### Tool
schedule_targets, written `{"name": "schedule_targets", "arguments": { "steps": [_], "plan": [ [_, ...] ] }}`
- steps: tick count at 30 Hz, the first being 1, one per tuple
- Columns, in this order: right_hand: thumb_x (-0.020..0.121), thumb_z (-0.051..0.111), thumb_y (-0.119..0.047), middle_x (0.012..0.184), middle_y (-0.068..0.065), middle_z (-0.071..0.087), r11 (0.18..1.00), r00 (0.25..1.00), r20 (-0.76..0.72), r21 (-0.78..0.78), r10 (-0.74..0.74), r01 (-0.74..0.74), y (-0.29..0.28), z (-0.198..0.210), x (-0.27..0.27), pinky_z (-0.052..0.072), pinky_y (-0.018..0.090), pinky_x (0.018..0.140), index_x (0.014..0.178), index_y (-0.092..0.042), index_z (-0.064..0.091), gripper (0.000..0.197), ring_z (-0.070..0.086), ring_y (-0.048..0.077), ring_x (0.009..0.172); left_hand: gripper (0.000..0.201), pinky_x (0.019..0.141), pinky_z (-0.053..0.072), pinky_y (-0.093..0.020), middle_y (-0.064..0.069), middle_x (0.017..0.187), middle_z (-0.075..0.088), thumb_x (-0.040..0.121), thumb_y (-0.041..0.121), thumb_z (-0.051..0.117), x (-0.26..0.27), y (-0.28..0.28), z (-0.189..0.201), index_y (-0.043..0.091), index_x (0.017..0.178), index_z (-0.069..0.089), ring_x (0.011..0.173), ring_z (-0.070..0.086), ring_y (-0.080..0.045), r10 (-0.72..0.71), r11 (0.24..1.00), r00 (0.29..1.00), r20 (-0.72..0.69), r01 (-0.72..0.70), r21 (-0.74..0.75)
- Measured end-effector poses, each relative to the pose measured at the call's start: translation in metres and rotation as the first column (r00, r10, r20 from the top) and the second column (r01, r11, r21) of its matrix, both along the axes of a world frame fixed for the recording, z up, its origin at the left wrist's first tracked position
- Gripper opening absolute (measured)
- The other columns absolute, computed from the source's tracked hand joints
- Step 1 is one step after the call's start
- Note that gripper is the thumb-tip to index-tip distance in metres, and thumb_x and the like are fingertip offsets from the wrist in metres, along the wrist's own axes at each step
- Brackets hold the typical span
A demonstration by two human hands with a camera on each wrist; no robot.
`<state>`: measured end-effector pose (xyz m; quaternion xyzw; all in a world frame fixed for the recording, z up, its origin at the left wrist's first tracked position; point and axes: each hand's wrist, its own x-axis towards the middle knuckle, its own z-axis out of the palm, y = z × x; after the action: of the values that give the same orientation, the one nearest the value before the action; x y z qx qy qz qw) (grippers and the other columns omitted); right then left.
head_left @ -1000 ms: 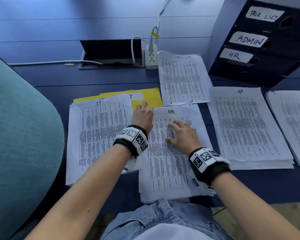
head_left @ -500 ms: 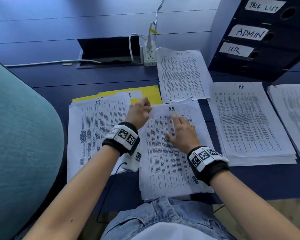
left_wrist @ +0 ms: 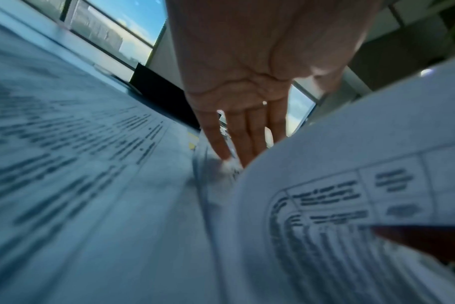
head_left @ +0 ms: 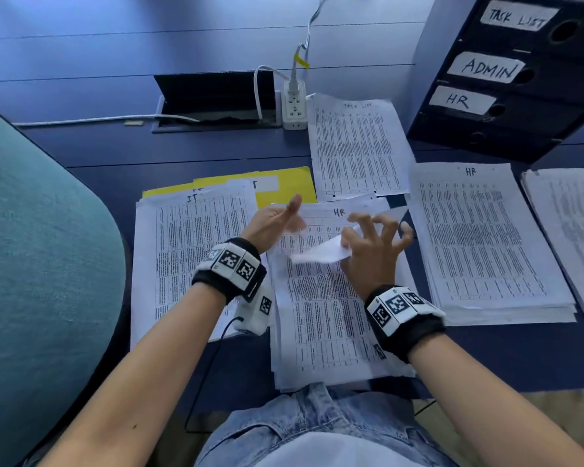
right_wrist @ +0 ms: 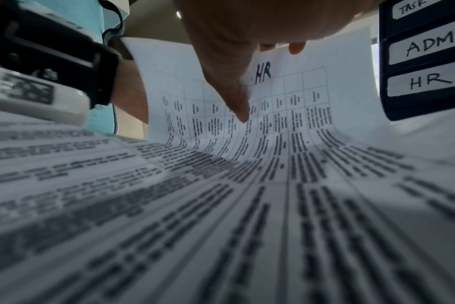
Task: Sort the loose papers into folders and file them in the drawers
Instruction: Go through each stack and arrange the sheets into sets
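A pile of printed sheets headed HR [head_left: 324, 315] lies in front of me on the dark blue desk. My right hand [head_left: 375, 244] pinches the far edge of the top HR sheet [head_left: 321, 254] and curls it back toward me; in the right wrist view its thumb [right_wrist: 234, 96] lies on the printed face of that sheet [right_wrist: 286, 98]. My left hand [head_left: 273, 224] hovers at the pile's left edge with its thumb up and its fingers [left_wrist: 242, 133] straight, their tips at the paper's edge. The black drawer unit [head_left: 506, 96] stands at the back right, with an HR label [head_left: 459, 101].
An IT pile [head_left: 189, 251] lies left over a yellow folder [head_left: 290, 187]. A TASK LIST sheet [head_left: 354, 146], a second HR pile [head_left: 479, 237] and another pile [head_left: 570, 230] lie around. A power strip [head_left: 294, 106] and open cable box [head_left: 216, 96] sit behind. A teal chair [head_left: 41, 264] fills the left.
My right hand lay flat on the HR sheet; it has since taken the sheet's far edge and curled it up. My left hand rose off the pile's left edge.
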<state>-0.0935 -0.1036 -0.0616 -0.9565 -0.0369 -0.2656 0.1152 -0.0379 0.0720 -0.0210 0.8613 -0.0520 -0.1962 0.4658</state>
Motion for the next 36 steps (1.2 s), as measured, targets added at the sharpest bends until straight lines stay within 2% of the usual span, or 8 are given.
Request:
{"name": "schedule_targets", "arguments": {
  "steps": [4,7,13,22,27,30,34,36],
  "plan": [
    [0.045,0.078,-0.004,0.085,-0.009,0.069,0.997,1.000,-0.016,-0.076,0.010,-0.011,0.004,0.002,-0.001,0.021,0.039,0.086,0.063,-0.019,0.061,0.029,0.036,0.022,0.096,0.058,0.103,0.034,-0.042,-0.013,0.129,0.046,0.092,0.058,0.030,0.016,0.001,-0.005,0.011,0.112,0.057,0.126,0.036,-0.028,-0.107,0.904,0.992,0.072,0.067,0.422],
    [0.057,0.077,-0.011,0.073,-0.011,0.068,0.997,0.998,-0.063,-0.070,0.028,-0.033,0.005,0.002,-0.001,0.020,0.037,0.083,0.065,-0.020,0.061,0.020,0.036,0.020,0.094,0.052,0.106,0.034,-0.046,-0.012,0.137,0.040,0.095,0.036,0.046,0.021,-0.001,-0.010,0.012,0.140,0.037,0.130,0.032,-0.028,-0.197,0.794,0.979,0.057,0.125,0.595],
    [0.065,0.065,-0.027,0.108,-0.007,0.068,0.992,0.995,-0.098,-0.123,0.019,-0.032,0.006,0.006,-0.002,0.020,0.038,0.085,0.065,-0.023,0.067,0.004,0.036,0.022,0.101,0.042,0.101,0.039,-0.042,-0.009,0.129,0.051,0.093,0.017,0.050,0.015,-0.001,-0.013,0.015,0.134,0.047,0.115,0.049,-0.025,-0.306,0.774,0.912,0.272,0.072,0.629],
    [0.080,0.043,-0.035,0.127,0.008,0.059,0.988,0.978,-0.174,-0.077,0.118,-0.133,0.008,0.000,0.003,0.012,0.047,0.102,0.074,-0.015,0.065,0.030,0.050,0.027,0.120,0.018,0.068,0.038,-0.023,-0.012,0.079,0.060,0.090,0.010,0.057,0.015,0.003,0.003,-0.006,0.091,0.065,0.075,0.050,-0.022,-0.020,0.966,0.950,0.311,-0.062,0.253],
    [0.081,0.056,-0.025,0.133,0.015,0.053,0.977,0.955,-0.230,0.148,0.185,-0.154,0.005,0.007,0.011,0.021,0.055,0.102,0.108,-0.009,0.057,0.031,0.058,0.028,0.114,0.026,0.050,0.034,-0.007,-0.006,0.086,0.073,0.094,0.010,0.051,0.004,0.003,0.007,-0.004,0.110,0.065,0.047,0.039,0.003,-0.071,0.997,0.964,0.256,0.072,0.006],
    [0.084,0.063,-0.020,0.143,0.010,0.043,0.970,0.927,-0.302,0.166,0.222,-0.178,0.004,0.019,0.017,0.021,0.052,0.103,0.135,-0.010,0.045,0.055,0.054,0.028,0.119,0.028,0.064,0.043,-0.030,0.009,0.080,0.069,0.096,0.015,0.048,0.006,0.008,0.008,-0.002,0.109,0.066,0.068,0.049,-0.014,-0.034,0.982,0.996,0.087,0.049,-0.184],
    [0.087,0.061,-0.022,0.141,0.007,0.046,0.978,0.917,-0.340,0.105,0.207,-0.182,0.003,0.022,0.020,0.018,0.049,0.104,0.134,-0.011,0.049,0.049,0.052,0.026,0.121,0.027,0.055,0.047,-0.017,0.017,0.051,0.056,0.095,0.012,0.048,0.006,0.010,0.015,0.011,0.121,0.057,0.054,0.050,0.000,-0.076,0.966,0.997,0.003,0.075,-0.246],
    [0.085,0.064,-0.019,0.135,0.010,0.053,0.975,0.924,-0.315,0.111,0.217,-0.192,0.003,0.019,0.021,0.022,0.051,0.102,0.128,-0.009,0.054,0.045,0.055,0.027,0.116,0.025,0.056,0.046,-0.021,0.008,0.059,0.051,0.096,0.014,0.047,0.007,0.013,0.015,0.013,0.117,0.061,0.057,0.047,-0.008,-0.077,0.967,0.997,-0.008,0.073,-0.245]
  ]
}}
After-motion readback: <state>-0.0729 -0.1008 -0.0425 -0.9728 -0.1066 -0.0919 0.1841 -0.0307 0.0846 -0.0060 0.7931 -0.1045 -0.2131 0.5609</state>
